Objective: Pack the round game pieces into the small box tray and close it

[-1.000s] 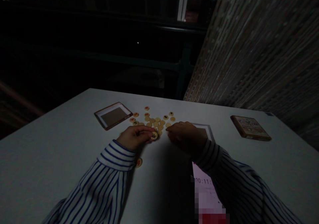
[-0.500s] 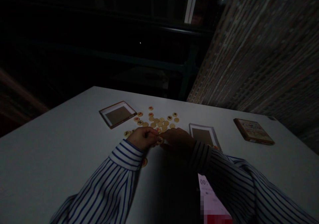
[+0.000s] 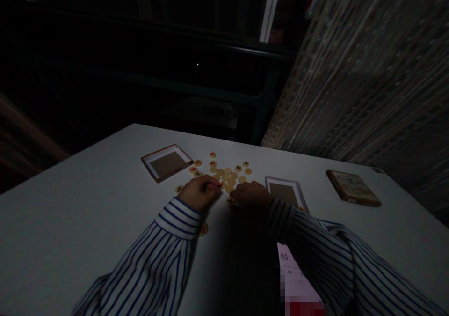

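My right hand (image 3: 253, 195) is closed, its fingertips on a round Chinese chess piece (image 3: 230, 201) with a black character. Left of it, my left hand (image 3: 199, 192) has thumb and fingertips drawn together; whether anything is between them is hidden. Just beyond both hands lies a loose cluster of chess pieces (image 3: 225, 177), many with their plain sides up. Around it are face-up pieces with red characters, such as the far chess piece (image 3: 212, 155), and black ones. One red-marked chess piece (image 3: 203, 229) lies partly behind my left cuff.
A shallow open box part (image 3: 156, 178) lies at the left on the white table (image 3: 105, 213). Another open tray (image 3: 302, 196) is beside my right wrist, and a closed box (image 3: 354, 187) lies farther right. A phone (image 3: 298, 278) showing a timer is partly under my right forearm.
My hands have moved apart slightly. The black-marked chess piece, between both hands before, has shifted a little right with my right hand, away from my left fingertips.
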`<state>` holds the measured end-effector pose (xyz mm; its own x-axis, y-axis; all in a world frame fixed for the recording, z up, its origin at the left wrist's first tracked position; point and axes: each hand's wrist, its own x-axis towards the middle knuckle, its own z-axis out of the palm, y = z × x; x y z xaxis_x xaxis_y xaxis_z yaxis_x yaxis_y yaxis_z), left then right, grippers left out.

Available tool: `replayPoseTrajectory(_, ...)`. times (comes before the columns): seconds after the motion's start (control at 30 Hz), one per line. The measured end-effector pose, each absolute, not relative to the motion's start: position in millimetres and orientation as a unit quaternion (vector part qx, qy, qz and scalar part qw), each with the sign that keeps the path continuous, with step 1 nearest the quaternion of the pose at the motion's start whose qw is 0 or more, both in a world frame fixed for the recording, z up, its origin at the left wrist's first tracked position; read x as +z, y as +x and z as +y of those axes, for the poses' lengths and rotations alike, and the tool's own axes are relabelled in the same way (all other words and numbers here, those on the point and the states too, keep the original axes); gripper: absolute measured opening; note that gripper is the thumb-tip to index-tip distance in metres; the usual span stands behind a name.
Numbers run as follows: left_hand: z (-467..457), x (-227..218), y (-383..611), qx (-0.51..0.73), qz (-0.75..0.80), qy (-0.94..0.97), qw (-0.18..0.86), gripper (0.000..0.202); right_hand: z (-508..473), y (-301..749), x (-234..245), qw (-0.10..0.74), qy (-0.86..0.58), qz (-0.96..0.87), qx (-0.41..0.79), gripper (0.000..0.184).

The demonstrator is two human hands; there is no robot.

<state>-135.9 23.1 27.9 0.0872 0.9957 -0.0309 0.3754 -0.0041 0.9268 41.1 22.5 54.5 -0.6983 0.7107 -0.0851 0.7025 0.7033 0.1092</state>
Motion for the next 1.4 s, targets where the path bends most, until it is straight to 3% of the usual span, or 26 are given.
replayPoseTrajectory(0.33,19,39,-149,0.35,0.571,0.65,0.359,0.029,25,37,46,0.053,0.395,0.916,0.04,0.033)
replayPoseTrajectory(0.67,-33,41,-164,0.159,0.591,0.77,0.181,0.041,25,35,48,0.064,0.402,0.913,0.024,0.034)
replayPoseTrajectory(0.87,-46,36,-159,0.095,0.565,0.804,0.16,0.036,24,35,49,0.052,0.389,0.92,0.026,0.033)
replayPoseTrajectory(1.4,-19,29,-152,0.136,0.573,0.8,0.113,0.034,22,26,52,0.053,0.394,0.917,0.021,0.031)
